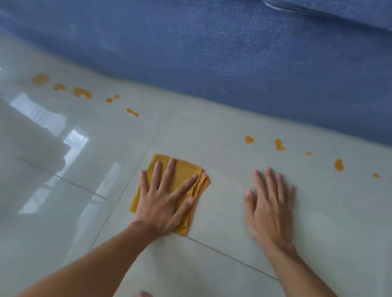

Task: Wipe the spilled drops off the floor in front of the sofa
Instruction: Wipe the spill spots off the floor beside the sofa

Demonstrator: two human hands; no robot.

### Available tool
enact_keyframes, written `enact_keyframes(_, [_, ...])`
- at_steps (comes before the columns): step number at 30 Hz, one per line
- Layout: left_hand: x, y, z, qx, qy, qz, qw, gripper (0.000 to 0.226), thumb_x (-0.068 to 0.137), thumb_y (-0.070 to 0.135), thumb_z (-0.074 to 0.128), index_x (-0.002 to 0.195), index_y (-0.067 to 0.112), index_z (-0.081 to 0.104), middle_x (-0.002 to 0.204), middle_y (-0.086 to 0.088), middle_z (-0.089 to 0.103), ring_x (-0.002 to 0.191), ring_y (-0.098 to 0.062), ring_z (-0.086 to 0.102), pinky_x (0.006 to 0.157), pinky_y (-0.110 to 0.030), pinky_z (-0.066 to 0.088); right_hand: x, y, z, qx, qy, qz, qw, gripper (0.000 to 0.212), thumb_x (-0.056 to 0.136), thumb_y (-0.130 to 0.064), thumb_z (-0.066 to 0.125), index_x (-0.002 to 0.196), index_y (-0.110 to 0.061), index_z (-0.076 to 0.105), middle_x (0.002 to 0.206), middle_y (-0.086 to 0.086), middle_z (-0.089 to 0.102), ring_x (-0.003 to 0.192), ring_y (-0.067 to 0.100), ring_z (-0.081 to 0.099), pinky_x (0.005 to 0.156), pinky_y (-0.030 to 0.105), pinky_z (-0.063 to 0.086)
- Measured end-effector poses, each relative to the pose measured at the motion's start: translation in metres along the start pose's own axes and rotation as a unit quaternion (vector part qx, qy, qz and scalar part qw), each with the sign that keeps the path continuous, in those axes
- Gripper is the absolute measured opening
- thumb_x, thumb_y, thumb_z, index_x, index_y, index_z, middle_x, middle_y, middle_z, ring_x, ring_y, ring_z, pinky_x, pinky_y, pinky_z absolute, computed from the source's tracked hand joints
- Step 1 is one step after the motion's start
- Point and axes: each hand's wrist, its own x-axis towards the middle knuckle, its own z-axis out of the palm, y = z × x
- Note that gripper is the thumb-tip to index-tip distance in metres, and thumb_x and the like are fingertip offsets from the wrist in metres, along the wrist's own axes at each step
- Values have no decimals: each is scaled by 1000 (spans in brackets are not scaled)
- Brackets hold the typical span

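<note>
Lying flat under left hand (163,207), folded cloth (178,171) (orange), drops (277,144) beyond

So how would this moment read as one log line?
stage: pre-wipe | left hand: flat on folded cloth | right hand: flat on floor | orange drops: unwiped, near sofa

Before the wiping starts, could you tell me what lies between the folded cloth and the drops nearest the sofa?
In the head view, only bare tile separates the orange cloth from the orange drops.
</note>
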Motion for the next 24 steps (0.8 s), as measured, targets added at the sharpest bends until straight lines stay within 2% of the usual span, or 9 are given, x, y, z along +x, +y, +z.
enact_keyframes(4, [32,-5,-3,-1,11,-5,1000,58,92,69,17,148,60,4,167,-7,-2,152,-42,3,115,-69,6,-3,3,9,-9,8,-2,1000,59,95,-39,35,146,-13,46,156,13,39,145,34,33,119,57,17])
enact_keyframes(9, [137,-6,-16,-12,10,-35,999,57,91,70,11,146,62,1,167,-6,-7,151,-42,-3,115,-69,1,-4,6,14,-12,30,-14,999,58,97,-38,36,147,-12,44,157,13,36,147,33,30,119,58,20])
enact_keyframes(14, [220,42,-21,-20,10,-35,999,58,92,69,12,148,59,4,167,-8,-4,151,-42,-5,114,-70,-3,-2,8,19,4,60,-18,998,55,98,-38,37,145,-11,48,155,13,41,145,33,36,117,59,23])
enact_keyframes(17, [214,82,-16,-24,16,10,1000,59,93,67,14,150,55,8,167,-10,-2,151,-43,-4,113,-72,-3,-1,9,15,125,102,-9,987,51,97,-30,40,140,-6,54,152,15,45,142,30,40,117,57,25])
enact_keyframes(20, [174,105,-10,-17,7,51,999,60,93,68,14,151,54,8,167,-11,-4,150,-46,-1,111,-73,-1,-5,18,4,236,130,45,962,47,99,-23,37,138,-3,54,153,16,43,143,27,36,118,54,26])
enact_keyframes(24, [89,110,1,-16,12,76,997,60,93,67,20,151,54,9,167,-13,0,150,-46,4,112,-73,2,-22,39,-9,124,117,79,982,51,97,-30,37,139,-7,53,151,15,45,140,34,40,116,59,26])
